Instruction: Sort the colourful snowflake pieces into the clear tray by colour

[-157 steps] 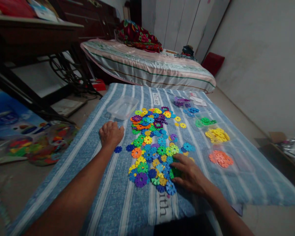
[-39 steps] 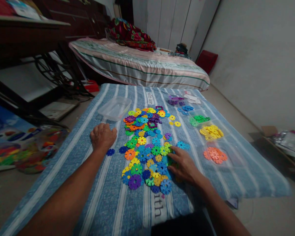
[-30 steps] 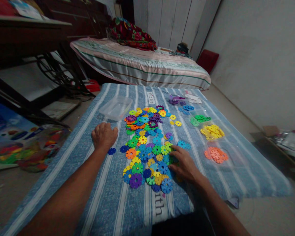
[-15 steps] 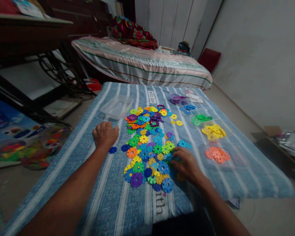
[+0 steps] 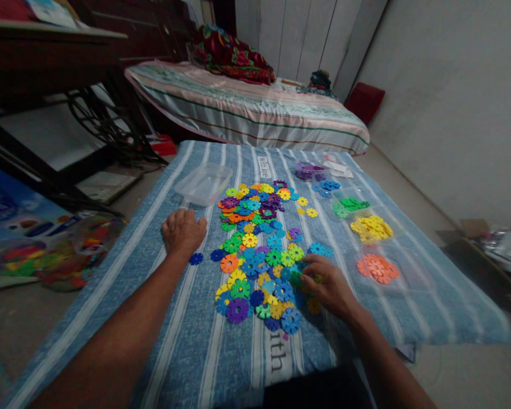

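Observation:
Many flower-shaped plastic discs point(image 5: 250, 240) with notched rims lie in a loose, mixed-colour pile on the blue striped cloth point(image 5: 178, 341). My left hand point(image 5: 182, 230) rests on the cloth left of the pile, its fingers curled under and the thumb a little apart; no disc shows in it. My right hand point(image 5: 323, 281) is low over the pile's right edge, thumb and forefinger apart. A green disc point(image 5: 296, 278) lies at those fingertips, and the other fingers are partly hidden. Near my left wrist is a dark blue disc point(image 5: 196, 259).
An empty clear tub point(image 5: 204, 184) stands beyond my left hand. Along the right, clear containers hold sorted purple point(image 5: 310, 171), blue point(image 5: 329, 186), green point(image 5: 353, 204), yellow point(image 5: 372, 228) and orange discs point(image 5: 377, 268). A bed point(image 5: 255, 113) lies past the far edge.
My right hand has shifted slightly to the right, showing more of the green disc at its fingertips. My left hand stays in place.

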A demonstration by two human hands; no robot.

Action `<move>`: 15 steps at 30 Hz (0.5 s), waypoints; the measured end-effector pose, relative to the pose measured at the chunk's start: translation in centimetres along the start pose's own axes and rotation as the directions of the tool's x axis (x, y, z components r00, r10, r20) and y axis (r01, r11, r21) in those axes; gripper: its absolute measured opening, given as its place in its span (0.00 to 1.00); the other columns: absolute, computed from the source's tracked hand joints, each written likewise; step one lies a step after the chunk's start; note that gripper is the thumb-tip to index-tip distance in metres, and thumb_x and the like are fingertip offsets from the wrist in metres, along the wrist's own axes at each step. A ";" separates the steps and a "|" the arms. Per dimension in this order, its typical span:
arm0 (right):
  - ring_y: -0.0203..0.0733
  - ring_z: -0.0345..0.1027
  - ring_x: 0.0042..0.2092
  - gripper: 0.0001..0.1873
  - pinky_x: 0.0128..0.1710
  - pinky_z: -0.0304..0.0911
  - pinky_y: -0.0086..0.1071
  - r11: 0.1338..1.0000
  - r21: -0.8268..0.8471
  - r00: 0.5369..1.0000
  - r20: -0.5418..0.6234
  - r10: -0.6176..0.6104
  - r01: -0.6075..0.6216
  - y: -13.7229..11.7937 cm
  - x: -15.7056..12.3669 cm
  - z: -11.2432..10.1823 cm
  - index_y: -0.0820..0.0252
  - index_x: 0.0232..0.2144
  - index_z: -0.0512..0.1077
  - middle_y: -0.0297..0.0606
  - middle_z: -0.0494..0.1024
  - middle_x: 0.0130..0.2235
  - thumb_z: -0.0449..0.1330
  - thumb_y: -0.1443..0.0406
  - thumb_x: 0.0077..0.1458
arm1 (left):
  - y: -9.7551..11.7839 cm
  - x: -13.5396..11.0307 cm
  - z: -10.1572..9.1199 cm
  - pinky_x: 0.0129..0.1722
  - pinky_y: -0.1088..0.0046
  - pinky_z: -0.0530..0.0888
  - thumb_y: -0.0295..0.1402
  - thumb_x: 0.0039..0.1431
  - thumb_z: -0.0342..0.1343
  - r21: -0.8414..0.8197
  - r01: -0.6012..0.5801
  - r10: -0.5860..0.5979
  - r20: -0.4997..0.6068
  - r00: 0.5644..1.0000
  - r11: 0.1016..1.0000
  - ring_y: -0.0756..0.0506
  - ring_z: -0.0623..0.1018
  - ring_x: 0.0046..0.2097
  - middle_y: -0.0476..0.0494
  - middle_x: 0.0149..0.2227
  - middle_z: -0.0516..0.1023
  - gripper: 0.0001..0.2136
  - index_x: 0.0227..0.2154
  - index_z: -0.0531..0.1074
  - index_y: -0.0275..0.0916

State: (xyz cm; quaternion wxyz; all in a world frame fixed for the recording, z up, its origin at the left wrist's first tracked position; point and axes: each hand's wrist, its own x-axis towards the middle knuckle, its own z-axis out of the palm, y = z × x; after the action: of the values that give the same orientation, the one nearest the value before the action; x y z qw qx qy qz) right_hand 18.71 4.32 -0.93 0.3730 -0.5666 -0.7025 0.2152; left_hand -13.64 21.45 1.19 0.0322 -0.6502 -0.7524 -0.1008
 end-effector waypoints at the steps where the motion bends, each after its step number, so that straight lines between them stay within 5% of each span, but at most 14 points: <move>1: 0.50 0.75 0.50 0.09 0.51 0.69 0.43 0.999 0.028 0.999 -0.011 0.031 -0.031 -0.1 0.1 -0.3 0.55 0.27 0.76 0.44 0.81 0.47 0.61 0.61 0.58 | 0.0 0.0 0.0 0.57 0.52 0.65 0.38 0.66 0.44 0.002 0.001 -0.001 0.001 1.000 1.000 0.31 0.68 0.61 0.26 0.58 0.72 0.21 0.53 0.71 0.30; 5: 0.49 0.76 0.48 0.10 0.50 0.69 0.42 0.988 0.113 0.989 -0.091 0.119 -0.109 -0.4 0.7 -1.2 0.56 0.25 0.76 0.43 0.82 0.43 0.62 0.60 0.55 | -0.1 0.1 0.1 0.58 0.52 0.65 0.38 0.65 0.44 0.007 -0.004 0.004 0.000 1.000 1.000 0.31 0.68 0.61 0.25 0.58 0.71 0.22 0.54 0.70 0.29; 11: 0.40 0.70 0.28 0.14 0.28 0.63 0.31 0.949 0.188 0.956 -0.100 0.274 -0.252 0.1 2.6 -2.1 0.57 0.24 0.76 0.33 0.76 0.24 0.61 0.55 0.53 | -0.5 0.5 0.5 0.57 0.51 0.66 0.39 0.65 0.43 0.028 -0.019 0.020 -0.023 1.000 0.999 0.30 0.69 0.60 0.26 0.58 0.72 0.22 0.54 0.70 0.30; 15: 0.37 0.66 0.24 0.18 0.25 0.60 0.29 0.928 0.277 0.924 -0.219 0.313 -0.249 0.9 5.7 -3.9 0.59 0.21 0.74 0.33 0.74 0.21 0.64 0.51 0.49 | -0.6 0.5 0.4 0.57 0.52 0.66 0.39 0.64 0.42 0.030 -0.018 0.019 -0.038 0.999 0.999 0.30 0.69 0.60 0.26 0.58 0.72 0.23 0.54 0.71 0.31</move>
State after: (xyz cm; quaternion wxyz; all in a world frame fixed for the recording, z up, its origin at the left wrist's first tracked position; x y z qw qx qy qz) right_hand 21.82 9.57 2.41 0.4935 -0.6351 -0.5265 0.2756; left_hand -14.23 21.91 0.82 0.0574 -0.6544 -0.7471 -0.1018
